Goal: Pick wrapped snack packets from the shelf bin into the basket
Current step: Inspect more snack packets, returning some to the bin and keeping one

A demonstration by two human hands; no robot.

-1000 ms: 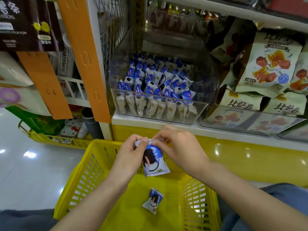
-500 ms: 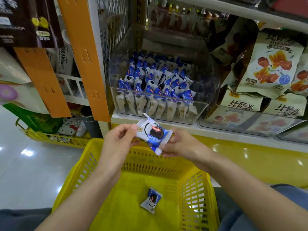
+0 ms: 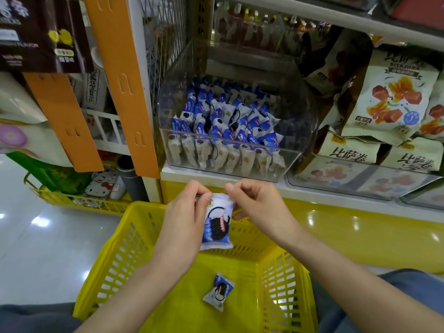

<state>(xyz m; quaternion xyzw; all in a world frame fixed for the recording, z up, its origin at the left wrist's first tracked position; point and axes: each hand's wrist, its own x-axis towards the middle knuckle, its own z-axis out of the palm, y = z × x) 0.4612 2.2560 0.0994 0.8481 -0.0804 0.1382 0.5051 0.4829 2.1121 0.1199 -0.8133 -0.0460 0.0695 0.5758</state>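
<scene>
A blue-and-white wrapped snack packet hangs upright over the yellow basket. My left hand pinches its top left corner, and my right hand pinches its top right edge. One more packet of the same kind lies on the basket floor. The clear shelf bin above holds several rows of the same packets.
Larger snack bags fill the clear trays to the right of the bin. Orange strips hang at the left. A second yellow basket with goods stands on the shiny floor at the left. My legs flank the basket.
The packet was held tilted and higher, near the shelf edge; now it hangs upright and lower over the basket, both hands still pinching its top.
</scene>
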